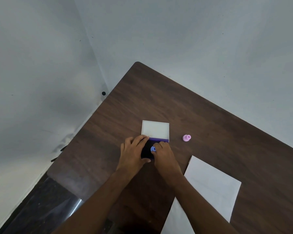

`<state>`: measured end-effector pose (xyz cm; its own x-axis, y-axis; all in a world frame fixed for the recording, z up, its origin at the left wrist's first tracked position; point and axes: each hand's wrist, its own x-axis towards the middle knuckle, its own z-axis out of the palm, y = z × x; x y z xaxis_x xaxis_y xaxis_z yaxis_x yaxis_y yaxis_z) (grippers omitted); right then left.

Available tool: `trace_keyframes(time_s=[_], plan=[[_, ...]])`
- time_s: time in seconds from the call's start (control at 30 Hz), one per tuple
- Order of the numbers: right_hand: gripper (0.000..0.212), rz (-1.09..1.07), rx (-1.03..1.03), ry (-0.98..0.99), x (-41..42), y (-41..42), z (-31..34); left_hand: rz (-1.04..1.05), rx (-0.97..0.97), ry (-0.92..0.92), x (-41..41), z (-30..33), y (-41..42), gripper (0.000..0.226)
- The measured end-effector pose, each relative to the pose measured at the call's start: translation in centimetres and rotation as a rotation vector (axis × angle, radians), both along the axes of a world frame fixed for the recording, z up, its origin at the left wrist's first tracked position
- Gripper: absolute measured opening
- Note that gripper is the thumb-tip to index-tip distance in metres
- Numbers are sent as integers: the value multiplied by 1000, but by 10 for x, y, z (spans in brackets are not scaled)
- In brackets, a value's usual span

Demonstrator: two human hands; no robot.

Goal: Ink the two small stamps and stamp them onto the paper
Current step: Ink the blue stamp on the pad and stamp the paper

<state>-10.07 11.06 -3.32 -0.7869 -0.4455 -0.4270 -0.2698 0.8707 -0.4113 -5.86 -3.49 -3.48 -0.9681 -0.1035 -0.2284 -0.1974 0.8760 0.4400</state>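
Note:
An ink pad (146, 152) lies open on the dark wooden table (210, 124), its white lid (155, 129) tilted back. My left hand (134, 152) grips the pad's left side, thumb at its near edge. In my right hand (164, 154) a small blue stamp (153, 149) is pinched and pressed down on the dark ink surface. A small pink stamp (186, 137) stands alone to the right of the pad. White paper (211, 186) lies at the near right, partly under my right forearm.
The table's far corner (138, 62) points toward a grey wall. Its left edge drops to a pale floor. Something shiny and transparent (74, 206) lies at the near left edge.

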Motion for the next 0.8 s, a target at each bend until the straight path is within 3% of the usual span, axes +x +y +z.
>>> trace_keyframes(time_s=[0.3,0.8], plan=[[43,10,-14,39,0,-1,-2,-7,-10,-8,-2,4,0,88],[52,-77,-23,-55,2,-3,-6,-12,-18,-12,-4,4,-1,89]])
